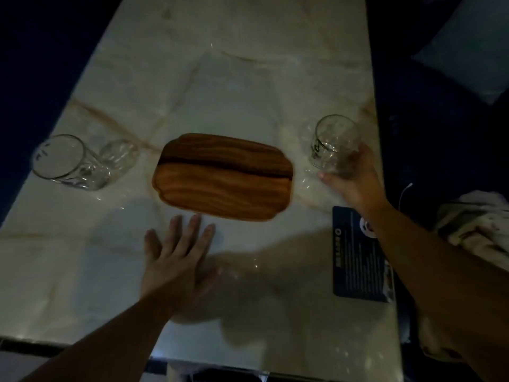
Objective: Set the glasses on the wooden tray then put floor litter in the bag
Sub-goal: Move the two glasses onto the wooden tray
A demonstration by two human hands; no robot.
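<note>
A wooden tray (223,177) lies bare in the middle of the marble table (220,86). To its right stands a clear glass (332,142), and my right hand (355,177) wraps around its near side. At the left edge of the table stand two more clear glasses, a large one (63,161) and a smaller one (118,157) behind it. My left hand (176,263) hovers flat with fingers spread, just in front of the tray and holding nothing. No bag or floor litter shows.
A dark blue printed card (358,260) lies on the table's right side under my right forearm. A pale crumpled cloth (473,224) sits beyond the right edge. Dark floor surrounds the table on both sides.
</note>
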